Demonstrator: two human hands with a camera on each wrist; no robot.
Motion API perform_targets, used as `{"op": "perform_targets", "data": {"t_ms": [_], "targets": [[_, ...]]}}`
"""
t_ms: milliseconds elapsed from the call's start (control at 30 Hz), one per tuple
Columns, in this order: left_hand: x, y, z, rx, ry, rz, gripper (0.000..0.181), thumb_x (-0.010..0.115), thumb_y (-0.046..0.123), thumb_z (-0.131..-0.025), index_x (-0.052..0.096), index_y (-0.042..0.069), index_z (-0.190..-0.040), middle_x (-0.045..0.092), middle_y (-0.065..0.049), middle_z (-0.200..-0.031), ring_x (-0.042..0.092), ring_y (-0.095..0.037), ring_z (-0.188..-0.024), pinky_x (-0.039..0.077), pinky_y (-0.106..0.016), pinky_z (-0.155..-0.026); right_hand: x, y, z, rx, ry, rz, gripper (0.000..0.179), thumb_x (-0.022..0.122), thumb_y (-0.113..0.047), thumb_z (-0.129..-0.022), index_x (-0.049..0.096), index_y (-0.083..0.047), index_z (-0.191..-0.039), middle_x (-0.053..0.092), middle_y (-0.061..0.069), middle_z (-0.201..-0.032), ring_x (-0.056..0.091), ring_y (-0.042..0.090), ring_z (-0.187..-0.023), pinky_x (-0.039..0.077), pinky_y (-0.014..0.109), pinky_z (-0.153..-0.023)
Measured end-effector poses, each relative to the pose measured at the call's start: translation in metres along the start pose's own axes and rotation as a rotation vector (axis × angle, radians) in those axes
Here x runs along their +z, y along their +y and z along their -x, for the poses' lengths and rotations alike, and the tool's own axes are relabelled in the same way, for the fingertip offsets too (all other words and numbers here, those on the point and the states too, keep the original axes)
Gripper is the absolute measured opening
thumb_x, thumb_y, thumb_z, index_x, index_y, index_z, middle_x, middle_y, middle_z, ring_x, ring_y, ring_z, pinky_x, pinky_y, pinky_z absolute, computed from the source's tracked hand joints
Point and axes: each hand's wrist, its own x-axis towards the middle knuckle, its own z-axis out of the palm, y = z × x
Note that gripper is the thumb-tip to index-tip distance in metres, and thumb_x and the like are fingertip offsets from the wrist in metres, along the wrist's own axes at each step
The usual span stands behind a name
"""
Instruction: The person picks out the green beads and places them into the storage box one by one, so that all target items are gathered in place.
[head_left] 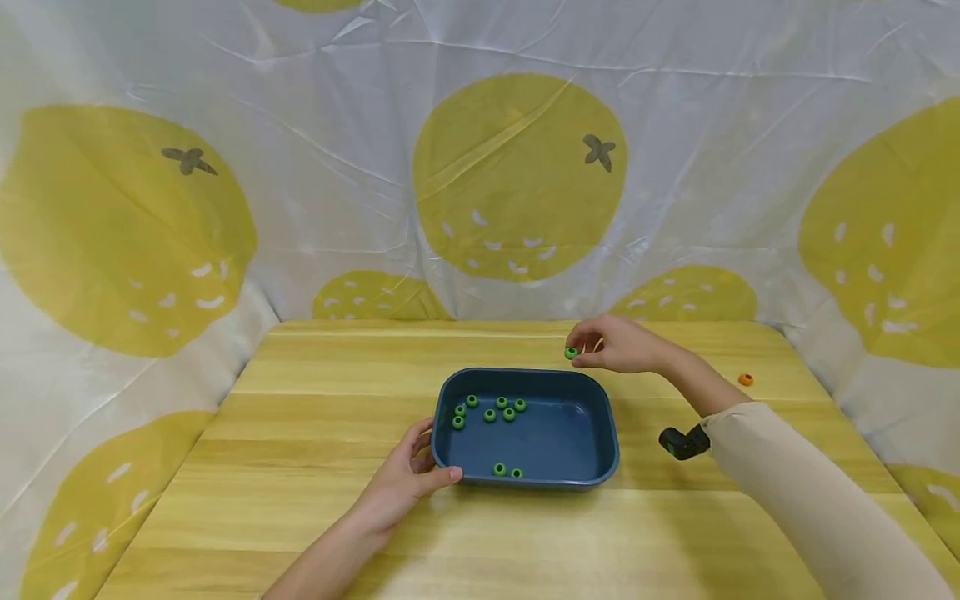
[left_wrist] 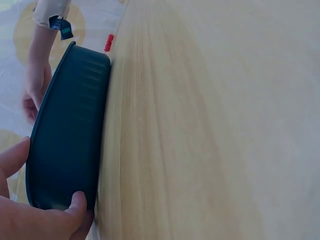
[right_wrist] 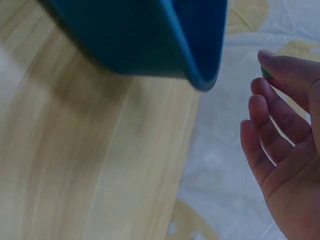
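A dark blue rectangular bin (head_left: 551,446) stands on the wooden table, several green ring-shaped beads (head_left: 490,415) lying in it, most toward its left and back. My left hand (head_left: 405,479) grips the bin's front left corner, thumb over the rim and fingers against the outer wall. Between thumb and fingertips, my right hand (head_left: 618,343) pinches one green bead (head_left: 571,353) just beyond the bin's back right rim. In the right wrist view only a sliver of that bead shows behind the thumb; the other fingers are loosely bent.
An orange bead (head_left: 746,379) lies on the table (head_left: 315,450) at the far right. A black strapped device (head_left: 684,442) shows at the right sleeve cuff. Behind the table's back edge hangs a white cloth (head_left: 337,192) with yellow fruit prints.
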Motion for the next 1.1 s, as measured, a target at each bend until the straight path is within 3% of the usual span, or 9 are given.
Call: {"op": "perform_targets", "data": {"t_ms": [500,900,1100], "targets": [[-0.002,-0.001,0.0,0.0,-0.011,0.008,0.085,0.082,0.006,-0.089,0.035,0.011,-0.159,0.043,-0.019,-0.154,0.045,-0.038,-0.14,0.044,-0.047,-0.104,0.021,-0.03,-0.045,-0.161,-0.076,0.072,0.018,0.075,-0.018,-0.097,0.075,-0.01,-0.113,0.071,-0.006,-0.099,0.067,0.01,-0.087,0.056,0.035,-0.081],[-0.003,0.0,0.0,0.004,-0.027,0.018,0.084,0.081,0.005,-0.09,0.034,0.011,-0.159,0.042,-0.02,-0.155,0.044,-0.039,-0.141,0.043,-0.047,-0.105,0.041,-0.053,-0.073,-0.225,-0.12,0.065,0.021,0.077,-0.019,-0.095,0.075,-0.009,-0.113,0.072,-0.004,-0.1,0.066,0.009,-0.088,0.055,0.031,-0.082],[-0.002,0.0,0.0,0.01,-0.035,0.018,0.083,0.08,0.005,-0.09,0.034,0.01,-0.159,0.042,-0.02,-0.155,0.044,-0.039,-0.14,0.044,-0.046,-0.104,0.042,-0.057,-0.077,-0.212,-0.142,0.045,0.026,0.078,-0.019,-0.094,0.074,-0.004,-0.115,0.073,0.006,-0.105,0.067,0.011,-0.09,0.054,0.032,-0.083]]}}
